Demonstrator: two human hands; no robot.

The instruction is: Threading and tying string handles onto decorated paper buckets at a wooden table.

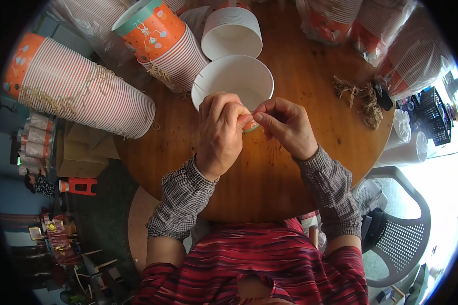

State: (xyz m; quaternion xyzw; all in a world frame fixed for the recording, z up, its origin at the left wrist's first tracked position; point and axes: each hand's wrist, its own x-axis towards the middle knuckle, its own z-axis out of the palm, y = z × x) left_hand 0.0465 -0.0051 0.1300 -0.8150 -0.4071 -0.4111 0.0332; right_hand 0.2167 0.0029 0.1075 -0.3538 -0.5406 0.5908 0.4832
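A white-lined paper bucket (232, 76) lies tilted on the round wooden table, its mouth facing me. Some orange and green of its outside shows just below my fingers. My left hand (220, 133) is closed over the near part of its rim, thumb pointing right. Beside it, my right hand (286, 126) pinches thumb and forefinger together, nearly touching the left thumb. Whatever sits in that pinch is too small to make out. Behind this bucket another white-lined bucket (232, 38) lies with its mouth toward me.
Two long stacks of nested orange buckets, one farther left (86, 89) and one nearer (170, 46), lean with twine strands on them. A twine bundle (364, 99) lies at the table's right. Plastic-wrapped bucket stacks (417, 61) stand at far right; a grey chair (404, 229) stands by the table.
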